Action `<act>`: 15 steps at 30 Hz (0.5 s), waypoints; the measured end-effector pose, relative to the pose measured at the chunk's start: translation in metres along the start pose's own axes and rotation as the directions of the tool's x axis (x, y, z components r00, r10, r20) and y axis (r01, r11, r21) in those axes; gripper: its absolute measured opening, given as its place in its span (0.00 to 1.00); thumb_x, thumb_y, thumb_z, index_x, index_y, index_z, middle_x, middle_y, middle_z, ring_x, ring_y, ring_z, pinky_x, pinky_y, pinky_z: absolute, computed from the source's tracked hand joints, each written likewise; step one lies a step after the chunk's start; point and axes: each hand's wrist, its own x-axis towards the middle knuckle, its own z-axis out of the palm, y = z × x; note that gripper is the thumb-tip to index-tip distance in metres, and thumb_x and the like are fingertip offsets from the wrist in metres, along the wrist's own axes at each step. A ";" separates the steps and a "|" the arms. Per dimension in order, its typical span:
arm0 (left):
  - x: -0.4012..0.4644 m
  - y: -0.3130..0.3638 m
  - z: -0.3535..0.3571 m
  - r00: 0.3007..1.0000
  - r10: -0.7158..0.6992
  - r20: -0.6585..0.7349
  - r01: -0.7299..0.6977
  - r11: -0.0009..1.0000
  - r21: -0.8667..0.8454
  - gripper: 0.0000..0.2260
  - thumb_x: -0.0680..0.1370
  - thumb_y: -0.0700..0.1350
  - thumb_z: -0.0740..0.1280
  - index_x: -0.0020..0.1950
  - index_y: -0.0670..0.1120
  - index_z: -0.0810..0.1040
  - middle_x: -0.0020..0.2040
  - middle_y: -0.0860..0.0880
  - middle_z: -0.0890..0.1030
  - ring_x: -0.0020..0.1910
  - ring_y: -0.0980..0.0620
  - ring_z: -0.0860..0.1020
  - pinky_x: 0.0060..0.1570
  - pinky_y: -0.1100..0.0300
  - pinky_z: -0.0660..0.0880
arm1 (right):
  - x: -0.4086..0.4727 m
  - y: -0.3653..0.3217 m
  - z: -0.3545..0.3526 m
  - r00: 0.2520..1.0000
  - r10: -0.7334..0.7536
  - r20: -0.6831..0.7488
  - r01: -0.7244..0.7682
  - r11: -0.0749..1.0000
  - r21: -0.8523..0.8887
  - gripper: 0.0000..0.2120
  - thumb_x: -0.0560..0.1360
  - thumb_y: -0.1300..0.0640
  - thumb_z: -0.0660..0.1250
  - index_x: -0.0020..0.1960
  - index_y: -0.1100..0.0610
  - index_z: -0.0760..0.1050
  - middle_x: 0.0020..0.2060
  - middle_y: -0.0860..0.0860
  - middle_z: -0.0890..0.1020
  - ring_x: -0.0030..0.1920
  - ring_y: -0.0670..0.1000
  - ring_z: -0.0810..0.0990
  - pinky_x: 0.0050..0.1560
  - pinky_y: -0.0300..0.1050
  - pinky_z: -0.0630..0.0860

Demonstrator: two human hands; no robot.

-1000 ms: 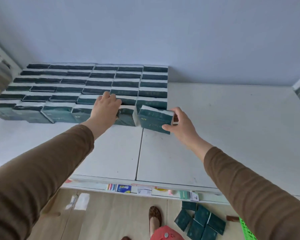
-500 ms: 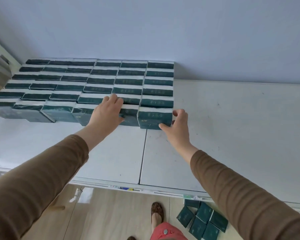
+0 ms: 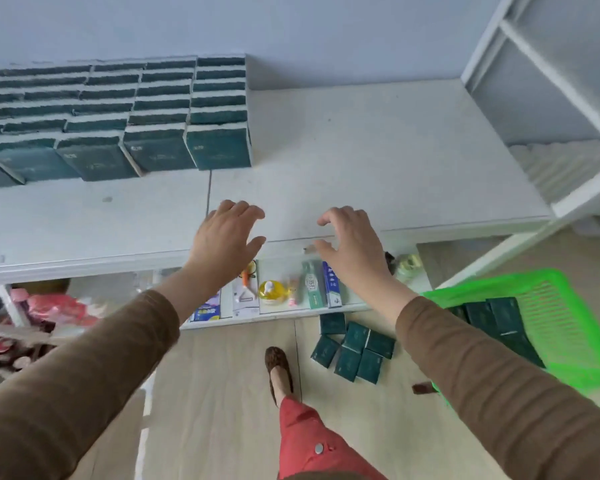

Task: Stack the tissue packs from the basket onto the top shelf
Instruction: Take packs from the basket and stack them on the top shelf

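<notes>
Tissue packs (image 3: 219,147), dark green with white edges, stand upright in close rows on the left part of the white top shelf (image 3: 378,161). More packs lie in the green basket (image 3: 575,327) on the floor, and a loose cluster (image 3: 355,348) just beside it. Left hand (image 3: 226,237) and right hand (image 3: 352,242) hover over the shelf's front edge, fingers relaxed, holding nothing.
</notes>
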 end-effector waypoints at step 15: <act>-0.061 0.295 0.144 0.898 0.248 0.363 -0.200 0.966 -0.166 0.17 0.77 0.52 0.66 0.66 0.52 0.74 0.60 0.53 0.76 0.62 0.50 0.70 0.59 0.52 0.71 | -0.264 0.236 -0.080 0.819 0.535 0.205 -0.528 0.844 -0.095 0.14 0.76 0.53 0.69 0.61 0.54 0.74 0.56 0.50 0.78 0.58 0.53 0.75 0.56 0.49 0.73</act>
